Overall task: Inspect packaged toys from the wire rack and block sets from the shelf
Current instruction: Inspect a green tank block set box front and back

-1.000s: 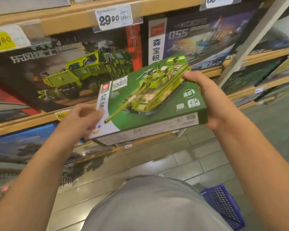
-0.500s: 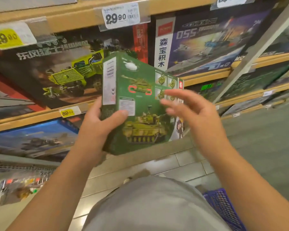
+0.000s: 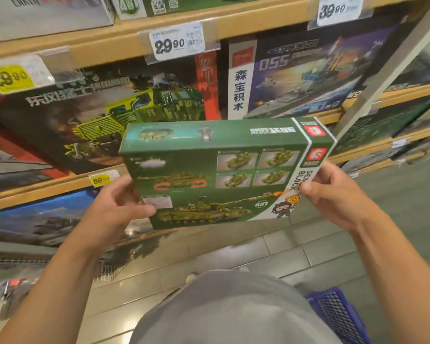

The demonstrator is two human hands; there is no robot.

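A green block set box point(image 3: 216, 170) with tank pictures is held level in front of the shelf, its back face turned toward me. My left hand point(image 3: 117, 207) grips its lower left edge, thumb on the face. At the box's right end my right hand point(image 3: 333, 192) holds the white strip, fingers curled around the edge. Behind it the wooden shelf point(image 3: 104, 45) carries large block set boxes: one with a green military truck point(image 3: 124, 108) and one with a warship point(image 3: 308, 70).
Price tags 29.90 point(image 3: 176, 42), a yellow 29.90 point(image 3: 9, 78), 39.90 point(image 3: 333, 8) and 89.00 point(image 3: 101, 180) hang on the shelf edges. A blue basket point(image 3: 338, 314) sits at lower right on the tiled floor. A wire rack with small toys point(image 3: 15, 281) is at lower left.
The box was turned over from its front face to its back face and swung from upright to level. My right hand, off it half a second ago, now grips its right end.
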